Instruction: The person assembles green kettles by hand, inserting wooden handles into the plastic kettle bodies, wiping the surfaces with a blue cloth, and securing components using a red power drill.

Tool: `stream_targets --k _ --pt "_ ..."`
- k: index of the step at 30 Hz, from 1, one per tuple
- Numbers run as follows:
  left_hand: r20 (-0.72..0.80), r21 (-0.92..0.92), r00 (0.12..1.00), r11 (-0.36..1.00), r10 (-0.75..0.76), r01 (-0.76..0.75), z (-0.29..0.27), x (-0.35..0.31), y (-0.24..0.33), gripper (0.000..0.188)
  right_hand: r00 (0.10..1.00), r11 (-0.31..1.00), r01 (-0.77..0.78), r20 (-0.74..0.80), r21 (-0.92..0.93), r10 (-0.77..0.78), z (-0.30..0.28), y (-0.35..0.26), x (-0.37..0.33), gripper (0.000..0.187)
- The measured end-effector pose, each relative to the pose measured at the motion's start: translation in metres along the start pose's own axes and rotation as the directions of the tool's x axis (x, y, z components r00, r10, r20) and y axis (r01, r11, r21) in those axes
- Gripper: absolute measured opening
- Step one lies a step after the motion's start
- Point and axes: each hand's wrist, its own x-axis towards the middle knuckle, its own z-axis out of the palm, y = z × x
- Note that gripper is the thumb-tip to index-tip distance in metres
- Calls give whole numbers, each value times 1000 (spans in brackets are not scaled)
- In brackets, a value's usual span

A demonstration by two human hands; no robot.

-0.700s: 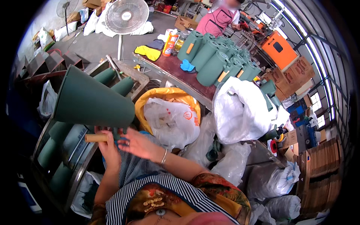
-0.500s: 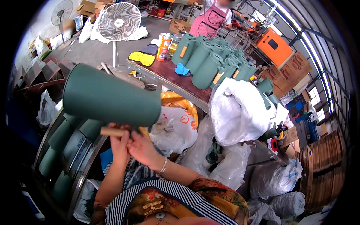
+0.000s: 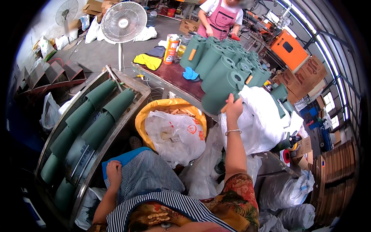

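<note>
The right hand (image 3: 234, 107) is closed around the wooden handle (image 3: 223, 109) of a green jug (image 3: 217, 99), its arm stretched out ahead. The jug is tilted, just beyond and to the left of those fingers, at the near edge of the desk (image 3: 170, 79); I cannot tell whether its base bears on it. The left hand (image 3: 114, 172) lies on the blue edge of the striped apron (image 3: 148, 172), its fingers loosely curled; whether they pinch the cloth, I cannot tell.

Farther from the right hand, a cluster of similar green jugs (image 3: 210, 60) stands close together on the desk. To their left lie a blue cloth (image 3: 190, 73) and a yellow cloth (image 3: 148, 61), with an orange can (image 3: 171, 49) upright near them. Between the two hands, lower than the desk, sits a yellow sack (image 3: 141, 125) with wooden handles (image 3: 177, 111) and a white plastic bag (image 3: 177, 135) in it. Just right of the right hand is a large white bag (image 3: 257, 120). Left of the left hand, green tapered cylinders (image 3: 79, 116) lie in rows inside a long frame (image 3: 88, 173).
</note>
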Motion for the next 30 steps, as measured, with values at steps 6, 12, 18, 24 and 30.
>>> stream_targets --k 6,12,18,24,30 --pt "9 23 996 996 -89 88 14 7 1 15 998 980 -42 -56 -192 32 29 44 43 35" --pt "-19 -12 998 998 -60 60 17 8 3 24 994 911 -34 -111 -412 -13 41 58 78 42" --pt "-3 28 996 995 -91 91 21 17 21 25 973 905 -112 -228 -411 16 42 84 89 44" --pt "-31 31 999 999 11 -10 -11 9 5 18 956 807 -130 -287 -576 -51 82 61 115 46" --pt "-8 134 967 958 -255 254 -55 -54 -8 37 822 396 561 435 -727 -366 41 129 67 76"
